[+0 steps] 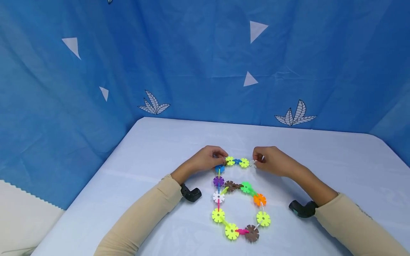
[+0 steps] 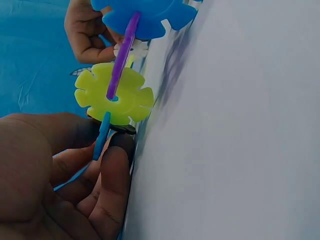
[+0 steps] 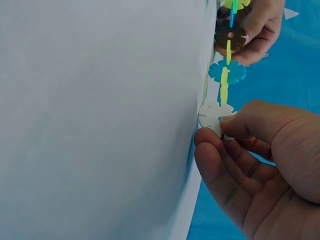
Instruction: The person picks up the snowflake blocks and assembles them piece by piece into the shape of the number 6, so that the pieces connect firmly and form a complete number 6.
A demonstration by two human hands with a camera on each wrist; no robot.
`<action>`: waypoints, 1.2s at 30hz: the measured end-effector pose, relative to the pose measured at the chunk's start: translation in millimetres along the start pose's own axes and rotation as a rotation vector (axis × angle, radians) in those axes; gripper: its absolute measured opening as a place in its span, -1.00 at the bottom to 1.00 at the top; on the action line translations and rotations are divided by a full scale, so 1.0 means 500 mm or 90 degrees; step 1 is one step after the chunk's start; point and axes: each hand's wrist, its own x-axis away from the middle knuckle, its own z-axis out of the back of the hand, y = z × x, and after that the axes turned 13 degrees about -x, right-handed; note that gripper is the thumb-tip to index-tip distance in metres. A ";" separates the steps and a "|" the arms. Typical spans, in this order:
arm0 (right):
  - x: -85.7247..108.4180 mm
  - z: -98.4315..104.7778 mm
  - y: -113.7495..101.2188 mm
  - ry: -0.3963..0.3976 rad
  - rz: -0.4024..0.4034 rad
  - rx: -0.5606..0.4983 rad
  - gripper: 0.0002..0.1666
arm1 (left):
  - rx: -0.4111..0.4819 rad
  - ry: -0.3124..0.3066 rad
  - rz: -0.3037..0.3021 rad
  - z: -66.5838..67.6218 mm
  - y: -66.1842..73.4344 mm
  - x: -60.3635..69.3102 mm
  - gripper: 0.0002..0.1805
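Interlocking notched plastic discs of many colours are slotted into a chain on the table. Its lower part forms a closed ring, and a line runs up from the ring's left side, then bends right. My left hand [image 1: 209, 158] pinches the upper-left bend at a brown disc [image 3: 225, 37], beside a blue disc [image 1: 219, 169]. At the right end of the top row, a white disc [image 3: 212, 113] sits between the thumb and fingertips of my right hand [image 1: 274, 160]. Yellow discs [image 1: 244, 163] and a small blue one [image 1: 237, 161] link the two hands.
The ring below includes an orange disc [image 1: 259, 199], a green disc [image 1: 246, 187] and a lower brown disc [image 1: 252, 233]. A white cloth covers the table [image 1: 179, 138]. Behind it hangs a blue patterned curtain [image 1: 198, 64]. Black devices [image 1: 191, 194] sit at both wrists.
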 end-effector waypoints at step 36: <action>-0.015 -0.044 -0.008 0.031 -0.023 0.026 -0.77 | -0.027 0.017 0.005 -0.015 -0.014 -0.006 -0.82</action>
